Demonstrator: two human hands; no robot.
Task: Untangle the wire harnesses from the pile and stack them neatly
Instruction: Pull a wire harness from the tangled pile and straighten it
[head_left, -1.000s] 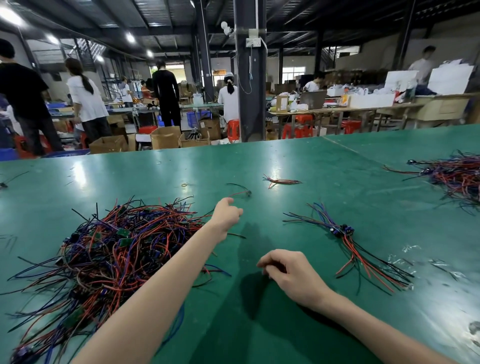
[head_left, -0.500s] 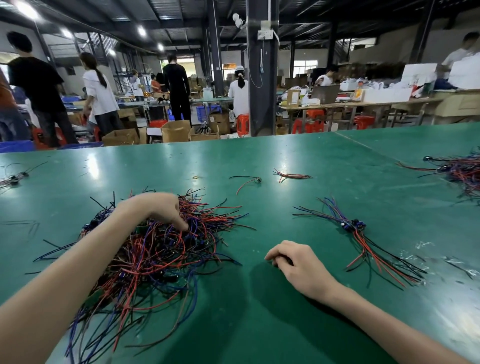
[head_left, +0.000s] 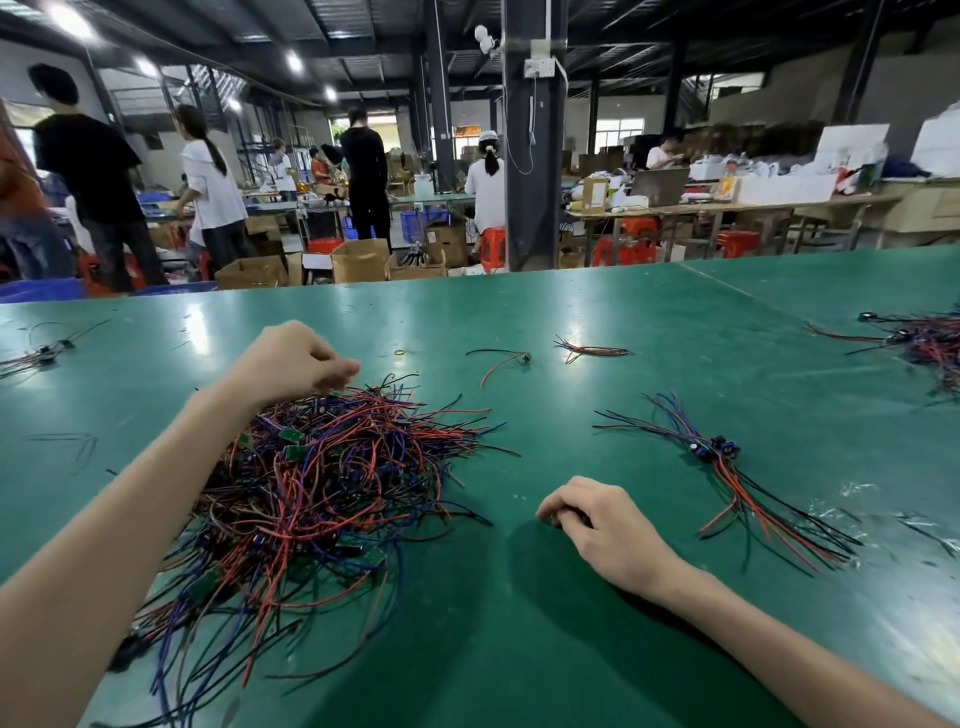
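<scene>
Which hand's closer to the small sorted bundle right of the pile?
Right. The right hand rests on the table just left of the sorted bundle; the left hand is at the tangled pile's far edge, farther left.

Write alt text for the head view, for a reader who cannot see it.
A person's left hand, fingers curled, is at the far edge of a tangled pile of red, blue and black wire harnesses on a green table. The right hand rests loosely curled on the table, left of a small bundle.
</scene>
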